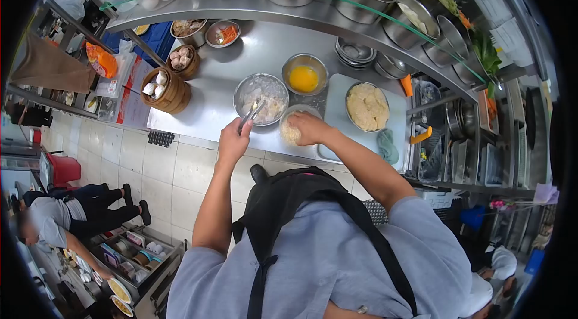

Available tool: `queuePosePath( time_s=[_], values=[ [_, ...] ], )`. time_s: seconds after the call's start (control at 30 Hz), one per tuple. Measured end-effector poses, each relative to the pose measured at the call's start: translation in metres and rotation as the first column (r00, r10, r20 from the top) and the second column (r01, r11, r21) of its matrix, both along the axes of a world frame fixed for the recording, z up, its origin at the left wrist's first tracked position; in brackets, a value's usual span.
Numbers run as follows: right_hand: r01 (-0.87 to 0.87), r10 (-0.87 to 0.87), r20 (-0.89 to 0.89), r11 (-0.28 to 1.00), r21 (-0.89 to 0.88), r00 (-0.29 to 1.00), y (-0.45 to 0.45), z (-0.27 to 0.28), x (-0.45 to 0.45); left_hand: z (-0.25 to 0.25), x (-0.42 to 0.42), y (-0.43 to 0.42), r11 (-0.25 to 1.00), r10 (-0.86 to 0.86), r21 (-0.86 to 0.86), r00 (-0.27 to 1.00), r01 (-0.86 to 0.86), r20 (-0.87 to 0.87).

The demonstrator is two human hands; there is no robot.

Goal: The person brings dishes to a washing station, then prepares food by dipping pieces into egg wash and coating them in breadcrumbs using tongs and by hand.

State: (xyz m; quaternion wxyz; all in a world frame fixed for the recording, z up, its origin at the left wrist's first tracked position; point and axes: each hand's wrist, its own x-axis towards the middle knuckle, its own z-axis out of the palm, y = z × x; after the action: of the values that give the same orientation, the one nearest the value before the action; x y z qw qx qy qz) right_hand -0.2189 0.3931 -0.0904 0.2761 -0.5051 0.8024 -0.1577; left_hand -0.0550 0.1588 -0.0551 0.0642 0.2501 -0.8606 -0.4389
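Shirt (337, 265): grey-blue, with short sleeves (415, 222). Apron (271, 198): black, has wide straps (374, 241), one bearing a knot (268, 261). Shoe (259, 173) is dark.

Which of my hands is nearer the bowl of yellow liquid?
Right. Your right hand is just on the near side of the bowl of yellow liquid; your left hand, holding tongs, is farther off, to its near left.

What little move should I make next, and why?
Perhaps lift the tongs toward the yellow liquid: your left hand has them in the white-dusted bowl beside it, while your right hand is in the pale crumbs. I can't tell whether they grip anything.
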Motion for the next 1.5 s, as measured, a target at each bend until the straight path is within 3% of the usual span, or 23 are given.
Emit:
queuePosePath(
  time_s=[0.1, 0.17, 0.3, 0.37, 0.6, 0.7, 0.77, 0.8, 0.87, 0.97, 1.0, 1.1, 1.27, 1.37, 1.47, 1.5],
  values=[
    [0.060, -0.062, -0.045, 0.997, -0.045, 0.997, 0.001, -0.001, 0.000, 0.008, 0.000, 0.002, 1.000, 0.022, -0.003, 1.000, -0.022, -0.018],
    [0.020, -0.010, -0.196, 0.999, 0.046, 0.980, 0.004, 0.009, 0.005, 0.007, 0.000, 0.003, 1.000, 0.024, 0.010, 0.998, -0.024, -0.063],
    [0.015, -0.008, -0.223, 0.999, 0.030, 0.975, 0.007, 0.002, -0.001, 0.002, 0.002, 0.000, 1.000, 0.023, -0.013, 1.000, -0.023, -0.021],
    [0.136, -0.131, -0.267, 0.991, -0.002, 0.955, 0.007, 0.004, -0.007, 0.002, 0.004, -0.001, 0.999, 0.030, -0.011, 0.999, -0.030, -0.018],
    [0.261, -0.268, -0.255, 0.963, -0.064, 0.929, 0.015, -0.033, -0.006, 0.000, 0.006, 0.000, 0.999, 0.035, 0.011, 0.999, -0.035, -0.026],
    [0.302, -0.297, -0.350, 0.953, -0.041, 0.888, 0.011, -0.047, -0.013, -0.004, 0.005, 0.002, 0.999, 0.044, 0.025, 0.999, -0.043, -0.028],
    [0.404, -0.404, -0.166, 0.914, -0.036, 0.900, 0.012, -0.035, -0.022, -0.003, 0.004, 0.002, 0.999, 0.043, 0.008, 0.999, -0.043, 0.004],
    [0.404, -0.404, -0.166, 0.914, -0.036, 0.900, 0.011, -0.025, -0.029, -0.003, 0.004, 0.001, 0.999, 0.043, 0.007, 0.999, -0.043, 0.004],
    [0.386, -0.394, 0.066, 0.916, 0.106, 0.917, 0.007, -0.005, -0.052, -0.001, 0.004, 0.000, 0.999, 0.040, 0.011, 0.998, -0.040, -0.041],
    [0.397, -0.395, 0.169, 0.918, 0.022, 0.903, 0.017, -0.016, -0.077, -0.006, 0.004, -0.004, 1.000, 0.026, -0.001, 0.999, -0.026, -0.041],
    [0.430, -0.428, 0.078, 0.903, -0.012, 0.901, 0.017, -0.010, -0.079, -0.005, 0.003, -0.004, 1.000, 0.023, -0.002, 0.999, -0.023, -0.041],
    [0.389, -0.401, 0.131, 0.915, 0.106, 0.907, 0.001, 0.007, -0.079, -0.004, 0.003, -0.003, 0.999, 0.033, 0.005, 0.999, -0.033, -0.027],
    [0.267, -0.274, 0.157, 0.962, 0.066, 0.949, -0.011, -0.071, -0.046, -0.009, -0.002, 0.002, 1.000, -0.004, -0.019, 1.000, 0.003, -0.019],
    [0.198, -0.204, 0.141, 0.979, 0.057, 0.969, -0.010, -0.062, -0.050, -0.008, -0.006, 0.006, 1.000, -0.009, -0.017, 0.999, 0.009, -0.037],
    [0.166, -0.171, 0.234, 0.985, 0.039, 0.957, -0.003, -0.043, -0.047, -0.002, -0.007, 0.006, 0.999, -0.011, -0.036, 0.999, 0.009, -0.050],
    [0.343, -0.328, 0.159, 0.936, -0.076, 0.931, 0.002, -0.042, -0.039, 0.001, -0.007, 0.006, 0.999, -0.003, -0.036, 0.999, 0.001, -0.052]
  ],
)
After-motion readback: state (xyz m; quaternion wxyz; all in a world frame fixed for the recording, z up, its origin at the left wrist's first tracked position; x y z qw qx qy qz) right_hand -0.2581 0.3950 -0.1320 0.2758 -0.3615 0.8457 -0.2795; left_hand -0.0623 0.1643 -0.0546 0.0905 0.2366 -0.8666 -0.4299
